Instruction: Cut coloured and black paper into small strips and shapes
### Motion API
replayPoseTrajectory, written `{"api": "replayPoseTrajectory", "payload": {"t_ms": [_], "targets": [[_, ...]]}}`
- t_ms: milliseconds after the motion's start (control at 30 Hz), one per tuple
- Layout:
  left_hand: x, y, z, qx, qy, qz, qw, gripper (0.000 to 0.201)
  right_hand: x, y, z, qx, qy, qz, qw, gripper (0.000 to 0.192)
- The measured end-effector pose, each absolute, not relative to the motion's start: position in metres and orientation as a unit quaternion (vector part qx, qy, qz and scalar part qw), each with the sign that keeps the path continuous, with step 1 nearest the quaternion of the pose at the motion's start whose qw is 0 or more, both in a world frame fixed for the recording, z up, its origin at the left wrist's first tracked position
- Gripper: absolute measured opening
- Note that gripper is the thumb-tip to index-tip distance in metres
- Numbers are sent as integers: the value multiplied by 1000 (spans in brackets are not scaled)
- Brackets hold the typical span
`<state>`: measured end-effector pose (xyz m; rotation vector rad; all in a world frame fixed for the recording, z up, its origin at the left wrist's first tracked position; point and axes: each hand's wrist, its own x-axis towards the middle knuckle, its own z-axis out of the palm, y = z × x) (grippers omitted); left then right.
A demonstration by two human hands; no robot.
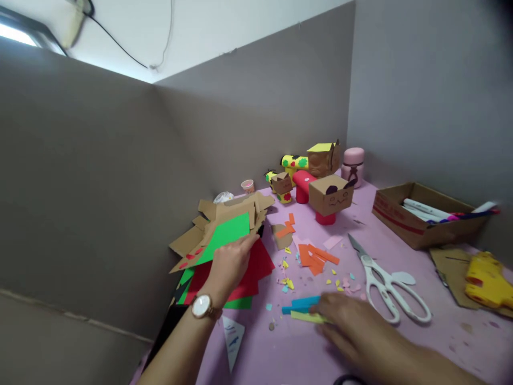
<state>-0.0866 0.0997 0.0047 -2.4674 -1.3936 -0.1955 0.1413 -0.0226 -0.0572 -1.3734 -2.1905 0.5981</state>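
Note:
My left hand [231,263], with a watch at the wrist, rests on a pile of coloured paper. Its index finger stretches out over red paper [262,262], and a green sheet [228,235] lies beside it; the thumb is hidden. At the front, my right hand [348,323], slightly blurred, has its fingers and thumb closed about the ends of blue paper strips [294,308] and a yellow paper strip [302,316]. To the right of these lie white-handled scissors [387,283], blades partly apart. Orange paper pieces [315,258] and small scraps are scattered further back.
Box-headed cardboard animals [331,197] stand at the back, near a pink jar [352,167]. On the right are a cardboard box [398,222] of markers and a yellow glue gun [489,280]. Cardboard pieces [236,208] lie at the left; grey partitions [256,112] enclose the table.

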Motion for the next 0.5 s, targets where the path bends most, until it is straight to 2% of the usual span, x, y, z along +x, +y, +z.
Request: {"api": "replayPoseTrajectory", "payload": {"t_ms": [133, 233, 300, 367, 500], "targets": [[-87, 108, 18, -864, -474, -89, 143, 39, 123, 54, -55, -500, -790, 207, 287, 22], [-87, 106, 18, -868, -466, -97, 143, 41, 101, 101, -54, -513, -765, 149, 360, 64], [-84, 100, 13, -867, -463, -107, 147, 38, 87, 125, -53, -489, -769, 123, 392, 80], [-79, 95, 5, -861, -468, -122, 156, 29, 75, 145, -53, -444, -792, 116, 402, 78], [-70, 84, -15, -840, -486, -169, 171, 23, 65, 167, -60, -375, -834, 118, 386, 43]]}}
